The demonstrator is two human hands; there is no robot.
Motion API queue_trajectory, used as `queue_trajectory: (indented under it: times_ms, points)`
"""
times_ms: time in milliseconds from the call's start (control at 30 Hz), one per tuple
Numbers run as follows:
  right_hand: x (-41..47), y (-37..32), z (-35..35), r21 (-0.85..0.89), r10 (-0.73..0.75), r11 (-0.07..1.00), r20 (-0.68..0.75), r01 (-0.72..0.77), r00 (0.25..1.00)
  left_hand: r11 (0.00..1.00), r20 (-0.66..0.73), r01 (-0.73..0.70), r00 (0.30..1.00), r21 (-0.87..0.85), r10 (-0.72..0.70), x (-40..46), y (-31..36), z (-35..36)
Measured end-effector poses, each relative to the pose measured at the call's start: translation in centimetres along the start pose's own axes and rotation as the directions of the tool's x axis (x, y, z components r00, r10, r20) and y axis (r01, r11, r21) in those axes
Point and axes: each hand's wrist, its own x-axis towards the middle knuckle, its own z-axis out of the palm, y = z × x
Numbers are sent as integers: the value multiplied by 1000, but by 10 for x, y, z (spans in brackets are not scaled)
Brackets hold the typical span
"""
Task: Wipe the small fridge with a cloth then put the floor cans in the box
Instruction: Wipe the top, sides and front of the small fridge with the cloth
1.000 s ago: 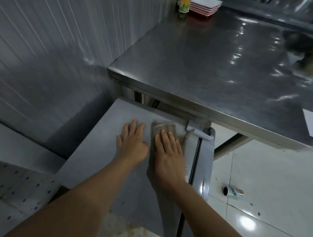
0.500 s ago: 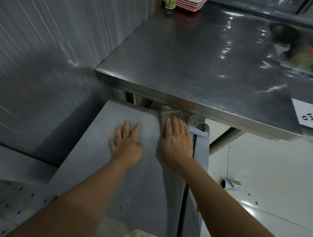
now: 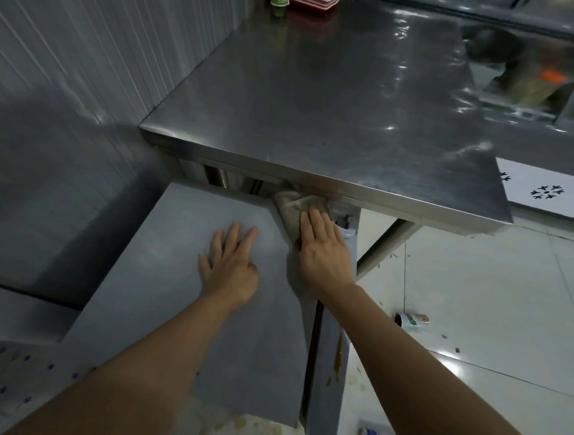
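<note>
The right hand (image 3: 323, 248) lay flat, fingers (image 3: 313, 222) straight and close together, pressing a grey-beige cloth (image 3: 290, 208) onto the far right corner of the small fridge (image 3: 174, 279) top. The cloth was bunched under the edge of the steel surface (image 3: 326, 102) above. The left hand (image 3: 231, 264) rested palm down on the fridge top just beside it, fingers (image 3: 231, 236) straight and slightly spread, holding nothing. One can (image 3: 410, 319) lay on its side on the white tiled floor (image 3: 481, 310), right of the fridge, open end toward the fridge; contents could not be told. Red trays (image 3: 310, 3) sat stacked at the surface's far edge.
</note>
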Motion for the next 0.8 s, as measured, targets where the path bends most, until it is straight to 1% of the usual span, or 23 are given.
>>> queue_trajectory:
  times_ms: [100, 133, 200, 233, 333, 400, 467, 567, 633, 700, 733, 800]
  points:
    - [-23, 7, -3, 4, 126, 992, -92, -126, 988, 1000, 10, 8, 1000, 3, -8, 0, 1, 0]
    - [-26, 6, -4, 7, 154, 988, -99, -154, 983, 1000, 6, 9, 1000, 7, -9, 0, 1, 0]
    - [-21, 6, -5, -11, 186, 982, -68, -188, 980, 1000, -3, 5, 1000, 9, -5, 0, 0, 1]
    - [-12, 6, -6, -4, 179, 984, -49, -180, 983, 1000, -8, 3, 1000, 15, -3, 0, 0, 2]
    - [14, 13, -10, 17, 64, 998, -8, -64, 998, 999, -39, 7, 999, 35, -6, 0, 0, 6]
    - [16, 19, -11, 21, 43, 999, -5, -43, 999, 999, -39, 11, 999, 37, -10, 1, 0, 6]
    - [2, 25, -10, 33, 103, 994, -40, -101, 994, 999, -32, 16, 999, 37, -15, 1, -1, 6]
    - [-27, 25, -2, 47, 231, 973, -96, -228, 968, 998, -33, 15, 999, 56, -14, 0, 0, 5]
    - [-34, 22, 3, 85, 332, 942, -73, -326, 940, 997, -39, 18, 999, 73, -15, 0, 0, 5]
    - [-25, 21, 0, 175, 441, 886, -32, -430, 897, 996, -52, 19, 999, 83, -14, 1, 0, 6]
    - [-18, 23, -1, 225, 471, 861, -9, -457, 882, 996, -60, 21, 998, 88, -16, 1, -1, 7]
    - [-3, 33, -5, 319, 473, 832, 24, -455, 881, 995, -69, 27, 997, 91, -21, 1, 0, 8]
